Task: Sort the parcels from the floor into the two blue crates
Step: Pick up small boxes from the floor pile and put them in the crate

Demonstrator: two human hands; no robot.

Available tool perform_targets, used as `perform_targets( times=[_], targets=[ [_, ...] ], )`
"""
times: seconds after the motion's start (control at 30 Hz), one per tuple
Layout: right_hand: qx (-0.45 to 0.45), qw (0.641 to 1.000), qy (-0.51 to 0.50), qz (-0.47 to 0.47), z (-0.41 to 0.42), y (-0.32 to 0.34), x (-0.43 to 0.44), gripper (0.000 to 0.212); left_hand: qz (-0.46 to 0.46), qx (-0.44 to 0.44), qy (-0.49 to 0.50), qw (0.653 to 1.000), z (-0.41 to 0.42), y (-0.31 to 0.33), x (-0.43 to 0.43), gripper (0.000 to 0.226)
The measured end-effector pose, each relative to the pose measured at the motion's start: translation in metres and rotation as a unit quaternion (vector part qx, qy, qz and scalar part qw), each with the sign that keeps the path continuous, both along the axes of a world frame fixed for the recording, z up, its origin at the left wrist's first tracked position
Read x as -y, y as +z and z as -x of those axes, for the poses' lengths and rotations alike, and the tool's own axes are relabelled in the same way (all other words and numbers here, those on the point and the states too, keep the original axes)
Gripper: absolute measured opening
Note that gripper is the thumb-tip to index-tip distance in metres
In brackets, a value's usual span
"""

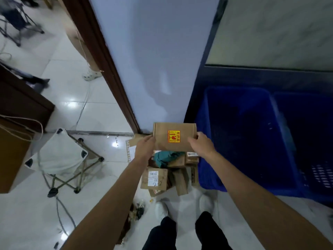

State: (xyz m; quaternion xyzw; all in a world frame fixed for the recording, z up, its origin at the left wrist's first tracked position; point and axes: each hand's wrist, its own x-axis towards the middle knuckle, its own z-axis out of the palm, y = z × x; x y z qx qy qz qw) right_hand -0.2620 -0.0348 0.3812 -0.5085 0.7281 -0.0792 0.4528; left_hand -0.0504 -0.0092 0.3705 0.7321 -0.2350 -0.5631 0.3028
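I hold a flat brown cardboard parcel [174, 136] with a red and yellow sticker up in front of me, above the pile. My left hand [145, 147] grips its left edge and my right hand [201, 144] grips its right edge. Below it, a pile of several brown parcels [167, 175] with a teal bag [164, 156] on top lies on the floor by the wall corner. Two blue crates stand to the right: the near crate [212, 170] just beside the pile, the second crate [317, 177] further right. Neither crate shows a parcel inside.
A white folding stool [59, 157] stands on the tiled floor at left, with cables [59, 213] trailing near it. A brown door frame [108, 69] and pale wall [155, 60] rise ahead. Brown furniture [21, 105] is at far left. Another person's shoe [91, 75] shows beyond the doorway.
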Motion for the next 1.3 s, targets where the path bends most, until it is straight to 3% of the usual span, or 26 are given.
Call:
perform_targets(
  times=[0.17,0.3,0.43,0.77,0.87,1.07,1.3],
  targets=[
    [0.008,0.994,-0.072,0.086,0.063,0.048,-0.003,0.029,0.052,-0.003,-0.064,0.997,0.057,0.028,0.039,0.038],
    [0.029,0.984,-0.12,0.126,0.126,0.067,-0.006,0.047,0.074,0.012,-0.091,0.993,0.126,0.045,0.054,0.03],
    [0.057,0.978,-0.15,0.129,0.198,0.068,-0.001,0.049,0.069,-0.029,-0.077,0.994,0.198,0.052,0.064,0.057],
    [0.133,0.974,-0.139,0.119,0.383,0.05,0.029,0.042,0.015,-0.062,-0.012,0.998,0.375,0.056,0.056,0.063],
    [0.146,0.973,-0.139,0.115,0.417,0.046,0.037,0.058,-0.004,-0.038,-0.017,0.999,0.407,0.052,0.048,0.051],
    [0.143,0.97,-0.157,0.118,0.446,0.041,0.047,0.047,0.009,-0.042,-0.025,0.999,0.43,0.051,0.048,0.033],
    [0.164,0.964,-0.189,0.087,0.45,0.046,0.052,0.094,0.034,-0.05,-0.03,0.998,0.435,0.047,0.062,0.034]
  ],
)
